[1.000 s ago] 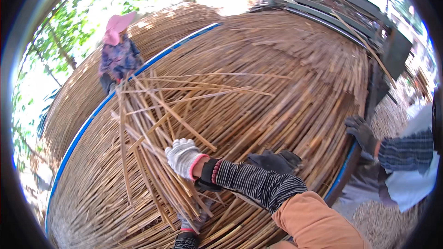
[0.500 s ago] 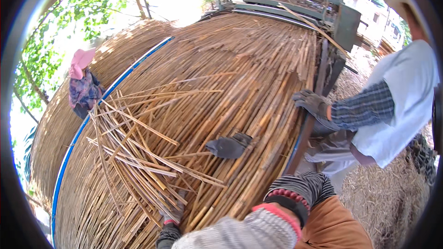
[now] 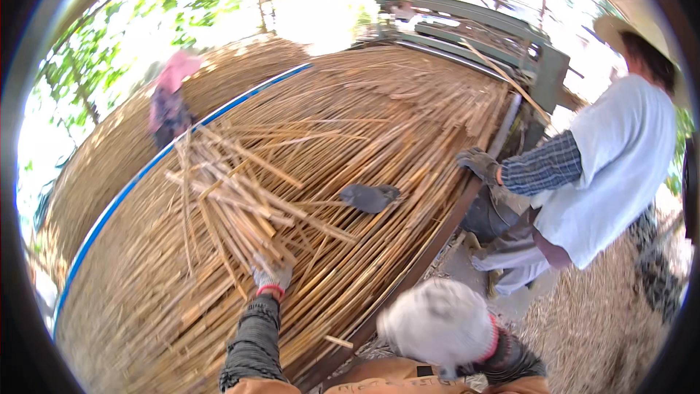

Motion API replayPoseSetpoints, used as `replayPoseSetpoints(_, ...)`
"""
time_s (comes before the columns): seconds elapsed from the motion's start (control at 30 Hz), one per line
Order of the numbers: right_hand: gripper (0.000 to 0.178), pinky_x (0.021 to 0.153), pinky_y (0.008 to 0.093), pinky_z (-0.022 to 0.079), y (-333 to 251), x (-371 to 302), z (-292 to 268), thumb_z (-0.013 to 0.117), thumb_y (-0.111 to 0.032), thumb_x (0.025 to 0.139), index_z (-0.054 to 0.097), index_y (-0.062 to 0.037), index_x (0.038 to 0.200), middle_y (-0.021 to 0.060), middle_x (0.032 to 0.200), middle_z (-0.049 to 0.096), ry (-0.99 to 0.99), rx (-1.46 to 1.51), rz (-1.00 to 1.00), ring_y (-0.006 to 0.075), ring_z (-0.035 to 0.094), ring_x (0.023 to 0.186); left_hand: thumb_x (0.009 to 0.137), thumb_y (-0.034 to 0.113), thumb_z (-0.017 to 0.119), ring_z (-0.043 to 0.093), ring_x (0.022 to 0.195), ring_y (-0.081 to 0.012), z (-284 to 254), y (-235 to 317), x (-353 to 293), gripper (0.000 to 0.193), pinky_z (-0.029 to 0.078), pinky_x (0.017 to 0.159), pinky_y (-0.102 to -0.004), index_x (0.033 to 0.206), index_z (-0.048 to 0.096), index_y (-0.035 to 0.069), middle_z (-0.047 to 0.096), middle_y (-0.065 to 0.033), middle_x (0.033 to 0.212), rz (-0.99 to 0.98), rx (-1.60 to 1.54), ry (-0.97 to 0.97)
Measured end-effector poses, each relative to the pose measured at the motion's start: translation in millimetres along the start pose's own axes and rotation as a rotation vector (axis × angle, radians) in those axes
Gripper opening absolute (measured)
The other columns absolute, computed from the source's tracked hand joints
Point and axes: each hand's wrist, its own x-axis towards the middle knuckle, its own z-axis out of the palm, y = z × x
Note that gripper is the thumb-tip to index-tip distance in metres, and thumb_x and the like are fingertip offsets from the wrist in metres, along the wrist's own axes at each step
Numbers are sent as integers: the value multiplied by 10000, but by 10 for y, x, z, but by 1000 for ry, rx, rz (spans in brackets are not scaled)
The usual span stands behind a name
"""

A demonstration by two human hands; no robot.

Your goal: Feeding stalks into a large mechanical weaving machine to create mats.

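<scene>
My left hand [image 3: 273, 276], in a whitish knit glove with a red cuff, is closed on the near ends of a loose, fanned-out bunch of dry reed stalks [image 3: 240, 193]. The bunch lies across a wide bed of long brown stalks [image 3: 394, 248]. My right hand [image 3: 440, 321], gloved in white, hovers near my body beside the bed's dark metal edge [image 3: 408, 288]. It is smeared by motion and its fingers cannot be made out. A dark grey glove [image 3: 369, 198] lies on the stalks beyond the bunch.
A blue pipe [image 3: 120, 204] curves across the stalks on the left. At right, a co-worker's gloved hand [image 3: 479, 165] rests on the bed's edge. Another person in a pink hat [image 3: 179, 69] is at far left. A green metal machine [image 3: 481, 36] stands at the far end.
The view has shifted. My right hand has swung from low over the stalks to the right, beside the bed's edge. My left hand shows higher in view, at the bunch's near ends.
</scene>
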Motion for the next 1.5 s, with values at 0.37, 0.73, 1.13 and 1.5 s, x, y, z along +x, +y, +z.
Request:
replayPoseSetpoints(0.37,253,789,455,544,864,-298,1423,674,-295,970,744,-51,971,144,898,735,-218,19,136,360,695,867,1016,466,496,677,1089,-401,-1205,-61,-1372,494,551,933,-486,1130,689,26,716,-205,1114,530,164,-394)
replayPoseSetpoints(0.73,364,805,449,546,920,-236,1426,647,-416,975,782,-84,1035,150,946,755,-350,6,495,356,712,903,914,320,733,609,1216,-378,-1125,-1310,-3217,457,484,1023,-465,1236,645,8,660,-189,1281,199,-166,349)
replayPoseSetpoints(1.13,334,796,430,556,985,-305,1511,667,-374,970,772,-70,1062,150,964,759,-309,72,602,348,717,909,1044,359,453,656,1115,-378,-109,-1680,-3861,429,470,1035,-521,1076,708,16,714,-164,1130,14,36,777)
replayPoseSetpoints(1.5,468,840,444,547,1012,-154,1515,592,-512,985,776,-91,1070,149,978,762,-458,-11,709,349,715,937,975,353,677,599,562,-309,-428,-1446,-3770,423,473,568,-458,612,629,141,641,-89,630,-172,-79,818)
